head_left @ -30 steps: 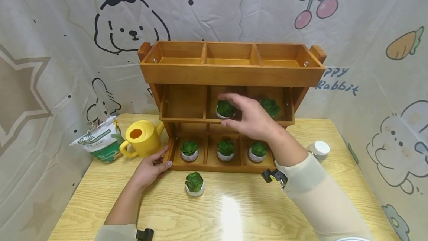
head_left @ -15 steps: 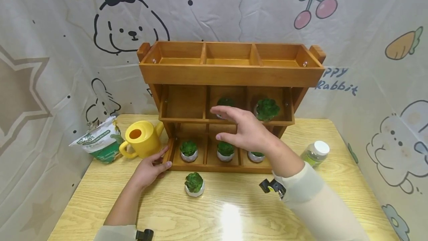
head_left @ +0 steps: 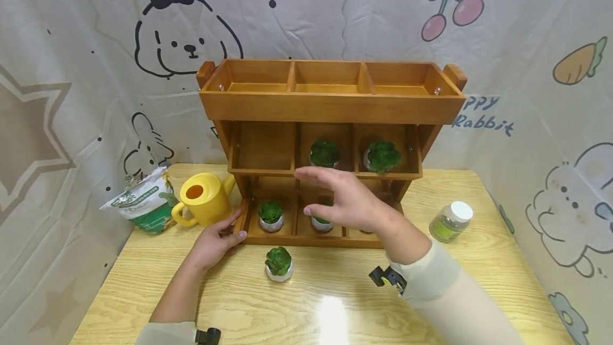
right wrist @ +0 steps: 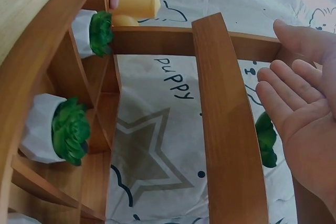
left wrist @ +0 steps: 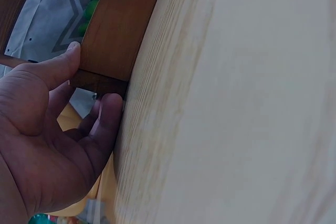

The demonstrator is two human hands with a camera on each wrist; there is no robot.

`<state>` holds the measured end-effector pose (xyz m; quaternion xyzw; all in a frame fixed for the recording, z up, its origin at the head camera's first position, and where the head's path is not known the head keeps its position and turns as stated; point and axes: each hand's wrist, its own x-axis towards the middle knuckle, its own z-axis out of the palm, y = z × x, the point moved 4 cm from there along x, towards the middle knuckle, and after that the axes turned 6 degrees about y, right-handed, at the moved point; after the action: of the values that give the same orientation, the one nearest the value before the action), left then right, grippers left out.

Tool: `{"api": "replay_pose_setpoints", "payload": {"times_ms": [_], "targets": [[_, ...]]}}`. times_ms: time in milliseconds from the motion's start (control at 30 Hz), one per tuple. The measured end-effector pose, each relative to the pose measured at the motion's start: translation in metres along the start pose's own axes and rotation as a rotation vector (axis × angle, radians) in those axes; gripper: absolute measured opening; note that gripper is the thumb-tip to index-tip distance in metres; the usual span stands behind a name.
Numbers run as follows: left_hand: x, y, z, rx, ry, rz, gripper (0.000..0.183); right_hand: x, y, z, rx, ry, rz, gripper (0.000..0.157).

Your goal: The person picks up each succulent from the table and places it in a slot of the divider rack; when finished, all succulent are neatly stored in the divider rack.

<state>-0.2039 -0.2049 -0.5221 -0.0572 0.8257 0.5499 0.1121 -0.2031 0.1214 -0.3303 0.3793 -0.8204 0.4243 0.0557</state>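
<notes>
A three-tier wooden shelf (head_left: 330,108) stands on the table. My left hand (head_left: 214,243) holds its lower left corner, with the thumb on one face and the fingers on another in the left wrist view. My right hand (head_left: 349,201) hovers before the shelf, fingers extended and holding nothing. On the middle tier, one potted succulent (head_left: 384,156) sits in the right compartment and another succulent (head_left: 324,152) in the centre one. The bottom tier has a left succulent (head_left: 271,214), a centre succulent (head_left: 322,224) partly covered by my right hand, and a right one mostly hidden.
Another potted succulent (head_left: 279,263) stands on the table (head_left: 287,313) in front of the shelf. Left of the shelf are a yellow watering can (head_left: 206,201) and a green-and-white bag (head_left: 147,202). A white-lidded jar (head_left: 451,221) stands on the right.
My right hand has drawn back from the middle tier, moving down and slightly left. The middle-right succulent and the jar show more fully now. My left hand stays at the shelf corner.
</notes>
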Motion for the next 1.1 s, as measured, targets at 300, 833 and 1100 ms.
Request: {"api": "replay_pose_setpoints", "payload": {"times_ms": [300, 833, 1100], "targets": [[-0.002, 0.003, -0.001, -0.012, -0.004, 0.019, 0.073, -0.003, 0.003, 0.016, 0.061, -0.003, -0.058, 0.065], [-0.001, 0.001, 0.001, -0.002, 0.001, 0.013, 0.073, -0.021, 0.015, 0.051, 0.055, -0.083, 0.021, 0.064], [-0.003, 0.002, 0.001, -0.011, 0.01, 0.017, 0.071, -0.029, 0.023, 0.067, 0.029, -0.105, 0.053, 0.065]]}}
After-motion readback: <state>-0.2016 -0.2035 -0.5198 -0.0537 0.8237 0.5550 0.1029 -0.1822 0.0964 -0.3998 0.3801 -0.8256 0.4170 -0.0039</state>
